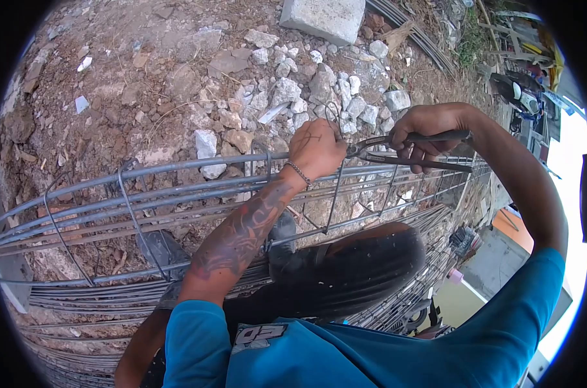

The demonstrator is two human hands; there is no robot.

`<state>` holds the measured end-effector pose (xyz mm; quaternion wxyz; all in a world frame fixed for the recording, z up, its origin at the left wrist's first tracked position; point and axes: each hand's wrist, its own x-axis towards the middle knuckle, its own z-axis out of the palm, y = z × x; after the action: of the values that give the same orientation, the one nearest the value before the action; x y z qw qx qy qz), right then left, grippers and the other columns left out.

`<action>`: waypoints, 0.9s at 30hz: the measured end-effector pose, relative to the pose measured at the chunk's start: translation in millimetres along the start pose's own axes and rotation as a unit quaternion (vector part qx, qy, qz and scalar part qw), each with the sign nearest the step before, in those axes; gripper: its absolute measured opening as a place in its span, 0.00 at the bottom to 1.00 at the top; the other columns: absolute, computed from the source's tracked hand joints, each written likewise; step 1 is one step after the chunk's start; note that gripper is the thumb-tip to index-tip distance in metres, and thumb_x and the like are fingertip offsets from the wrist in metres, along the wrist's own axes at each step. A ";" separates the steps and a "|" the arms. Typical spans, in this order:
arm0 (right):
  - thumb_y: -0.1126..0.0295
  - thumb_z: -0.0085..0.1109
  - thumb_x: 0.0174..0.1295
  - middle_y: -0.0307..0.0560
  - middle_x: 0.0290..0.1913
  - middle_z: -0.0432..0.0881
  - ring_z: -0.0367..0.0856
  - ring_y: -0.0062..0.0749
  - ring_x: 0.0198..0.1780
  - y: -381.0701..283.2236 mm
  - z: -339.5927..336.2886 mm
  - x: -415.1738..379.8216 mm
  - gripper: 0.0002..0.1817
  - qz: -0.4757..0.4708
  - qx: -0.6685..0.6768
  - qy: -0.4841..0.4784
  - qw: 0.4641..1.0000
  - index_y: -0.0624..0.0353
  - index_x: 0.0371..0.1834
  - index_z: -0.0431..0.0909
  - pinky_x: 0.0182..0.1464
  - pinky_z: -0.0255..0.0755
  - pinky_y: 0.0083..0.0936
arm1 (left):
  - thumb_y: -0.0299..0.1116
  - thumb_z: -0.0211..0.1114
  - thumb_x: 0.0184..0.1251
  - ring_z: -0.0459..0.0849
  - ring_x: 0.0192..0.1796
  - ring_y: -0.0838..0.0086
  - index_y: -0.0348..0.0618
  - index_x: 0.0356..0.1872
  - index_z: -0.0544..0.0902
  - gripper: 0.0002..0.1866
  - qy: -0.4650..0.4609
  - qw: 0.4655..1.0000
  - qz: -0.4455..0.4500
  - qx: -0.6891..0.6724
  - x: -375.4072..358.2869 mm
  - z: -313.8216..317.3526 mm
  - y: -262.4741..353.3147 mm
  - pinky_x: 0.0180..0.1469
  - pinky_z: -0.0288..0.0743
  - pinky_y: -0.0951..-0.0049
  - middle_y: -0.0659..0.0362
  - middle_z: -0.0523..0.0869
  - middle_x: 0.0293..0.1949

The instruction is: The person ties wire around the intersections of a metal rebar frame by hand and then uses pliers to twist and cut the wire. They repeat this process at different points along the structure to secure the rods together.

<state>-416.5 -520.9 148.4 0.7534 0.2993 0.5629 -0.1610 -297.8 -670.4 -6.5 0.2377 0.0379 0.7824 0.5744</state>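
My right hand [426, 132] is closed around a pair of long-handled pincers [452, 166], their handles apart and the jaws pointing left. Those jaws reach the top bar of a rebar cage [203, 167], right beside my left hand [316, 147]. Closed and knuckles up over the same bar, my left hand has a thin loop of tie wire [332, 111] sticking up from its fingers. Its fingertips are hidden. Bent stirrups [133, 210] cross the long bars of the cage, which lies in front of my knees.
Broken white stones [284, 92] and a concrete block [324, 18] lie on the dirt beyond the cage. More long rods [99, 304] lie under and beside my legs. A motorcycle [519, 92] stands at the far right.
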 end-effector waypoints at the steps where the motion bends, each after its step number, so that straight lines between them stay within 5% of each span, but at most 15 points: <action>1: 0.67 0.39 0.67 0.53 0.33 0.81 0.82 0.38 0.32 -2.2 3.8 -1.8 0.14 0.001 0.001 0.001 1.000 0.68 0.35 0.70 0.39 0.78 0.38 | 0.39 0.62 0.54 0.84 0.35 0.53 0.37 0.27 0.85 0.13 0.000 1.000 0.001 -0.002 -0.2 -0.7 0.7 0.43 0.77 0.62 0.47 0.85 0.28; 4: 0.67 0.39 0.67 0.49 0.31 0.78 0.81 0.35 0.32 -10.4 11.1 -3.9 0.13 0.020 0.001 -0.003 1.000 0.67 0.33 0.70 0.37 0.77 0.36 | 0.39 0.63 0.54 0.84 0.34 0.53 0.37 0.27 0.85 0.13 -0.023 1.000 -0.011 -0.013 -0.2 -6.8 4.7 0.42 0.77 0.62 0.47 0.85 0.27; 7: 0.69 0.44 0.66 0.61 0.36 0.81 0.82 0.39 0.31 -16.2 13.4 1.5 0.14 0.052 0.049 -0.029 0.997 0.73 0.40 0.71 0.37 0.78 0.38 | 0.37 0.61 0.51 0.82 0.44 0.55 0.42 0.28 0.85 0.10 -0.084 0.994 -0.067 -0.023 -0.7 -9.7 6.3 0.50 0.74 0.62 0.50 0.85 0.34; 11: 0.71 0.47 0.65 0.57 0.32 0.80 0.83 0.40 0.32 -29.3 38.1 -14.1 0.13 0.046 0.044 0.020 0.998 0.75 0.40 0.70 0.38 0.79 0.41 | 0.36 0.62 0.53 0.83 0.40 0.54 0.40 0.29 0.85 0.10 -0.009 1.000 0.010 -0.006 -3.0 1.8 -1.9 0.46 0.75 0.61 0.48 0.85 0.30; 13: 0.72 0.50 0.63 0.53 0.29 0.78 0.83 0.40 0.33 -32.6 43.8 -11.4 0.12 0.056 -0.194 0.030 0.979 0.75 0.40 0.70 0.39 0.80 0.42 | 0.37 0.63 0.54 0.84 0.37 0.53 0.38 0.30 0.85 0.11 0.027 0.998 0.049 0.000 -2.9 -4.1 -1.2 0.44 0.77 0.61 0.46 0.84 0.28; 14: 0.72 0.50 0.63 0.53 0.29 0.78 0.83 0.40 0.33 -35.0 45.7 -11.7 0.12 0.058 -0.195 0.035 0.978 0.75 0.40 0.70 0.39 0.80 0.42 | 0.37 0.63 0.53 0.85 0.39 0.54 0.37 0.33 0.85 0.13 -0.040 0.997 0.069 0.017 -1.1 -11.2 -4.6 0.45 0.77 0.62 0.46 0.85 0.31; 16: 0.73 0.51 0.60 0.55 0.32 0.80 0.84 0.42 0.33 -39.8 54.3 -12.4 0.12 0.076 -0.491 0.065 0.865 0.71 0.42 0.71 0.38 0.80 0.39 | 0.37 0.63 0.53 0.85 0.41 0.54 0.35 0.37 0.85 0.15 -0.109 0.990 0.090 0.029 2.4 -39.2 -3.0 0.47 0.76 0.63 0.45 0.86 0.34; 17: 0.73 0.50 0.61 0.55 0.34 0.82 0.85 0.44 0.35 -33.3 53.2 -5.0 0.12 0.016 -0.654 0.109 0.748 0.65 0.46 0.73 0.39 0.80 0.38 | 0.38 0.65 0.52 0.85 0.43 0.56 0.33 0.41 0.83 0.19 -0.157 0.979 0.125 0.029 7.2 -65.5 4.9 0.48 0.76 0.63 0.45 0.86 0.37; 18: 0.73 0.50 0.61 0.55 0.34 0.82 0.85 0.44 0.35 -29.9 55.4 -2.5 0.12 0.018 -0.654 0.109 0.749 0.65 0.46 0.73 0.39 0.80 0.38 | 0.38 0.66 0.51 0.86 0.45 0.57 0.31 0.45 0.82 0.23 -0.205 0.965 0.160 0.032 11.4 -83.0 9.8 0.49 0.76 0.64 0.44 0.86 0.41; 21: 0.71 0.48 0.63 0.53 0.36 0.85 0.86 0.45 0.41 -33.2 63.3 -10.4 0.13 -0.022 -0.706 0.216 0.674 0.56 0.49 0.78 0.40 0.80 0.38 | 0.41 0.70 0.48 0.85 0.46 0.60 0.28 0.49 0.79 0.30 -0.152 0.950 0.262 -0.072 26.0 -81.7 35.9 0.49 0.77 0.64 0.44 0.86 0.43; 23: 0.70 0.49 0.63 0.50 0.38 0.85 0.86 0.43 0.42 -32.3 64.4 -10.3 0.12 -0.006 -0.720 0.230 0.654 0.55 0.46 0.80 0.40 0.81 0.39 | 0.41 0.74 0.45 0.85 0.43 0.61 0.30 0.47 0.81 0.29 -0.317 0.926 0.197 -0.049 41.4 -55.3 55.6 0.48 0.77 0.67 0.45 0.86 0.40; 27: 0.69 0.53 0.62 0.46 0.40 0.86 0.86 0.39 0.41 -14.6 56.8 -8.6 0.08 -0.006 -0.765 0.274 0.583 0.54 0.33 0.84 0.38 0.81 0.37 | 0.40 0.76 0.43 0.86 0.37 0.63 0.31 0.41 0.83 0.26 -0.307 0.899 0.211 -0.230 55.0 5.6 48.8 0.43 0.77 0.68 0.47 0.87 0.34</action>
<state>-385.0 -568.8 163.2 0.5128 -0.3609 0.6597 0.4142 -354.5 -630.7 18.9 0.3411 0.3210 0.4905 0.7349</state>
